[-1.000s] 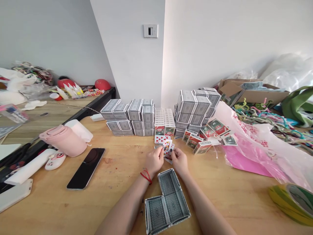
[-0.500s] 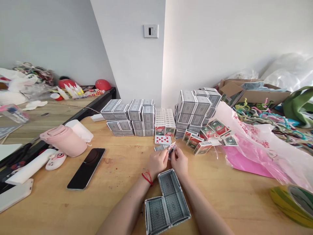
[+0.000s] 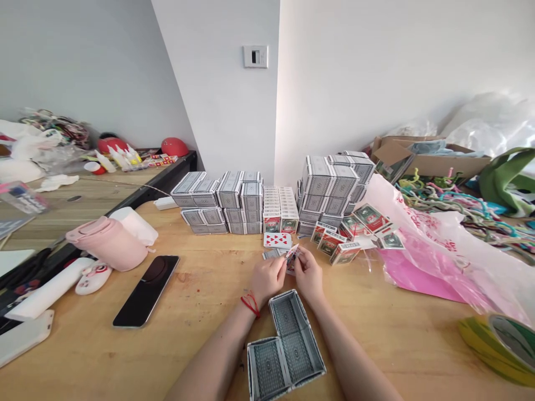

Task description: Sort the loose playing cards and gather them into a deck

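Two bare hands working at small playing cards (image 3: 291,256) above a wooden worktop (image 3: 200,301). The cards lie between the fingertips, beyond an open L-shaped tray (image 3: 297,345) and just short of a loose face-up hearts card (image 3: 277,240). The left hand (image 3: 266,277) pinches them from the left, thumb against forefinger; the right hand (image 3: 308,273) grips them from the right, its fingers curled in close. How many cards are held cannot be told.

Likely faults: the hold appears to be by fingertips at the edges, so uneven pressure could make the cards slide apart or crease. A drop of the hands could brush the hearts card and the grey-backed card (image 3: 272,254) beneath and in front of it, displacing them. The forearms straddle the tray closely; a lowered wrist could nudge it.

Orientation: the foremost held card stands tilted off the worktop, its visible end pointing away from the person and to the right. Its long axis seems to run from lower left to upper right, though the fingers cover the lower end.
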The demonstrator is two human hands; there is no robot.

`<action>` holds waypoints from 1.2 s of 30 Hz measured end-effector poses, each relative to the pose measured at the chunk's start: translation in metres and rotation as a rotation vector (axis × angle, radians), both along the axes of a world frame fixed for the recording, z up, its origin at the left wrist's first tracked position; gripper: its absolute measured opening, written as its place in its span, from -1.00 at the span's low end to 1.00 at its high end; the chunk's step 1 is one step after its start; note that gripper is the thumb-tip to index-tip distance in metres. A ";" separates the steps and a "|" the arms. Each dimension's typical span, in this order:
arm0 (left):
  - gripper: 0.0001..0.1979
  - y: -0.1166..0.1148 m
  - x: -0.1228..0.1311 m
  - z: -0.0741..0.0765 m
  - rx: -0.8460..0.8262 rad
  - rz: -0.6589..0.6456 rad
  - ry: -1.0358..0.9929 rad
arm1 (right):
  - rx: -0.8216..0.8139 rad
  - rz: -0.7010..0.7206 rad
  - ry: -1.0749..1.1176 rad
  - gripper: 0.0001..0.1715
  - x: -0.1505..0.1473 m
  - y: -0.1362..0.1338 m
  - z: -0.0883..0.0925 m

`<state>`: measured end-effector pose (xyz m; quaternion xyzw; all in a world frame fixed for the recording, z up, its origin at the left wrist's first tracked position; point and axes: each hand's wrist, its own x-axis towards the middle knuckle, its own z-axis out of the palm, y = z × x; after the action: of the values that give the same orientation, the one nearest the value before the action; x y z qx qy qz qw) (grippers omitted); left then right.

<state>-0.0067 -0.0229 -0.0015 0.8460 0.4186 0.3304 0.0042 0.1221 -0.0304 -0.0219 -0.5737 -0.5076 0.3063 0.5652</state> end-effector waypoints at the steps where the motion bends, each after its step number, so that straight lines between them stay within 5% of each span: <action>1: -0.78 0.000 0.000 0.001 -0.002 -0.019 0.002 | 0.001 -0.005 0.004 -0.53 0.000 0.000 0.000; 30: -0.80 -0.002 -0.001 0.006 0.010 -0.084 0.129 | -0.074 -0.131 -0.048 -0.54 0.003 0.000 -0.005; 36: -0.77 0.000 -0.004 0.001 -0.040 0.091 0.007 | -0.060 -0.046 0.029 -0.58 0.002 -0.002 -0.002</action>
<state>-0.0107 -0.0225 -0.0002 0.8268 0.4633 0.3189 0.0049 0.1237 -0.0320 -0.0240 -0.5974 -0.4767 0.3165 0.5619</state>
